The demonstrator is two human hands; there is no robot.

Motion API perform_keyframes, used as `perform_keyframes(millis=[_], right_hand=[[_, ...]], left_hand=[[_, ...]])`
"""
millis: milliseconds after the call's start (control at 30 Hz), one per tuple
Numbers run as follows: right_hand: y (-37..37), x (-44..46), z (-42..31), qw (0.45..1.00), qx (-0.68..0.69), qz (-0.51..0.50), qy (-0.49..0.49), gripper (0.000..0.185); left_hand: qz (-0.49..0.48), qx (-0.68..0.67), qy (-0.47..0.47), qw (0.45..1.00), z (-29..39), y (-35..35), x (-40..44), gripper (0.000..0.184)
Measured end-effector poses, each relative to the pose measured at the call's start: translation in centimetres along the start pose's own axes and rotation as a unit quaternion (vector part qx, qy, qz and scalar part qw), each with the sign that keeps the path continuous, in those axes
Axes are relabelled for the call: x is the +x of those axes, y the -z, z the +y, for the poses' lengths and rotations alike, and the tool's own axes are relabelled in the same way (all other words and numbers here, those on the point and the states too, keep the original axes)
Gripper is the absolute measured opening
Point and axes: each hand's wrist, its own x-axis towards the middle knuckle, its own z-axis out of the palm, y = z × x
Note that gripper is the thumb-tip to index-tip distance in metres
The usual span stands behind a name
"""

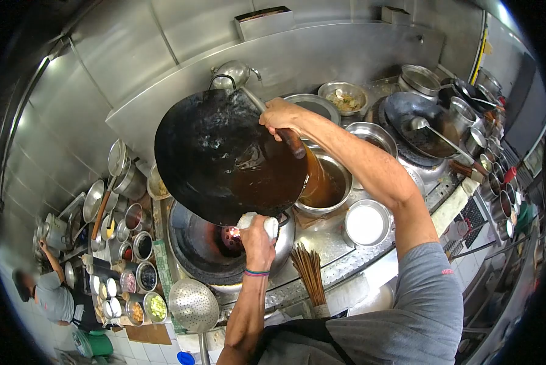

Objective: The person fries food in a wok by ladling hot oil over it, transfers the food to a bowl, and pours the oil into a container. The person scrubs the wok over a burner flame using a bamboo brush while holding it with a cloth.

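A large black wok (212, 152) is tilted to the right above the burner (191, 243). Brown liquid (315, 176) pours from its right edge into a metal pot (346, 179). My left hand (259, 243) grips a folded white cloth (248, 222) against the wok's near rim. Above the wok's right side, my right hand (282, 117) is closed round the handle of a ladle (254, 98), whose head is not clearly visible. The ladle's brown wooden end (292, 143) points down toward the pouring liquid.
A bowl of white liquid (368, 224), a bamboo brush (309, 274) and a strainer (194, 304) lie nearby. A second wok (419, 121) with a ladle is at the right. Ingredient containers (145, 277) and another person (51, 292) are at the left.
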Motion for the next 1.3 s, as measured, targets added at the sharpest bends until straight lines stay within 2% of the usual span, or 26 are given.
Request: perform_keyframes(millis=[400,500,600,700,767,900,967,1100,1200,1233,1300], right_hand=[[2.1,-2.9,-1.1,0.999,0.026,0.034,0.031,0.008],[2.6,-4.5,-1.6,0.998,0.018,0.050,0.035,0.008],[3.3,-6.1,-1.7,0.997,0.030,0.064,0.043,0.008],[3.9,-7.5,-1.7,0.995,0.032,0.084,0.045,0.009],[4.2,-8.7,-1.8,0.993,0.022,0.098,0.054,0.013],[4.3,-11.0,-2.3,0.990,-0.025,0.114,0.075,0.026],[3.3,-12.5,-3.5,0.986,-0.055,0.138,0.076,0.036],[1.1,-13.6,-4.8,0.982,-0.125,0.108,0.088,0.043],[-1.6,-13.7,-5.4,0.982,-0.145,0.056,0.104,0.046],[-2.3,-13.2,-5.1,0.983,-0.140,0.014,0.116,0.052],[-4.2,-12.7,-4.8,0.967,-0.221,-0.008,0.126,0.057]], left_hand=[[-0.010,0.061,-0.101,0.993,-1.6,0.5,1.7,0.017],[-0.023,0.043,-0.134,0.990,-1.7,0.3,1.8,0.011],[-0.024,0.032,-0.154,0.987,-0.6,-0.7,0.6,0.015],[-0.038,0.105,-0.212,0.971,-1.9,0.3,1.6,0.006],[-0.044,0.079,-0.237,0.967,-1.5,-0.4,0.8,0.005],[-0.038,0.091,-0.307,0.947,-3.4,1.0,2.9,0.023],[-0.052,0.075,-0.260,0.961,-2.9,1.9,2.4,0.024],[-0.057,0.045,-0.162,0.984,-0.2,3.9,-0.8,0.018],[-0.103,-0.023,-0.109,0.988,1.2,7.8,-2.0,0.011],[-0.120,-0.016,-0.101,0.987,1.5,9.6,-2.5,0.013],[-0.085,-0.047,-0.012,0.995,2.4,12.8,-3.9,0.014]])
